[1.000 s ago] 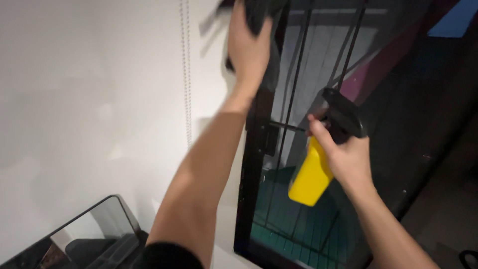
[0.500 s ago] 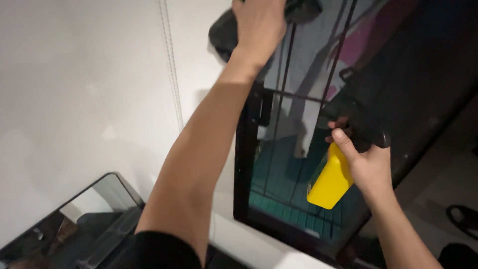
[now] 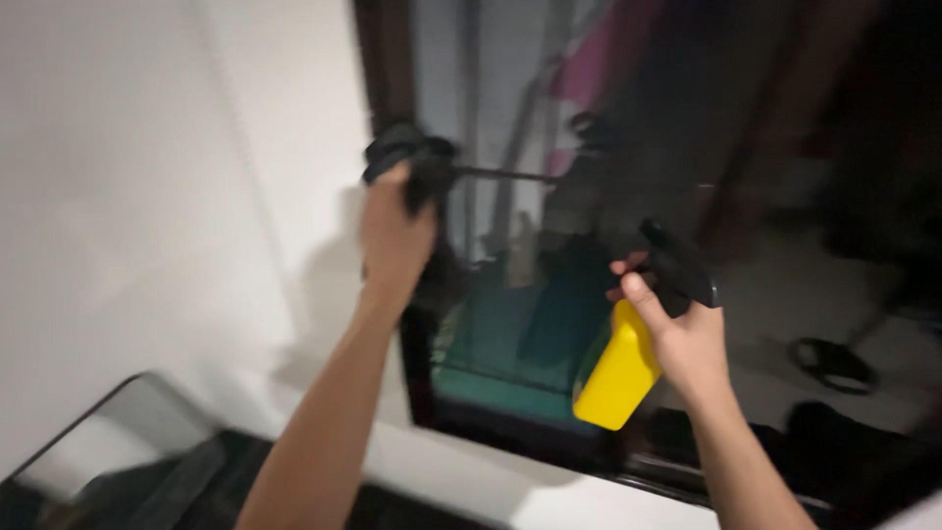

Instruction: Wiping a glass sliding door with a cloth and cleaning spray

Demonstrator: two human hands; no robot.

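Yellow plastic spray bottle (image 3: 616, 373) with a black trigger head, gripped in the right hand (image 3: 687, 339), fingers wrapped round the neck and forefinger near the trigger, nozzle aimed toward the dark window pane (image 3: 549, 294). Dark cloth (image 3: 407, 162) bunched and clenched under the left hand (image 3: 392, 231), pressed against the black window frame (image 3: 417, 344) at the pane's left edge, beside the white wall (image 3: 147, 196). Below, a white sill (image 3: 510, 481), and at lower left a dark, glossy rounded-corner object (image 3: 108, 461), too blurred to identify. Whole view smeared by motion, so exact contact of cloth with glass or frame hard to tell. Risks, as a judgement only: overspray landing on the wall or the glossy object if the nozzle drifts left; drips running down to the sill if too much liquid goes on at once; streaks left on the glass if the cloth stays balled up rather than flat; bottle slipping if the fingers get wet; knuckles knocking the frame on a fast sideways wipe, given how close the hand sits to the edge.
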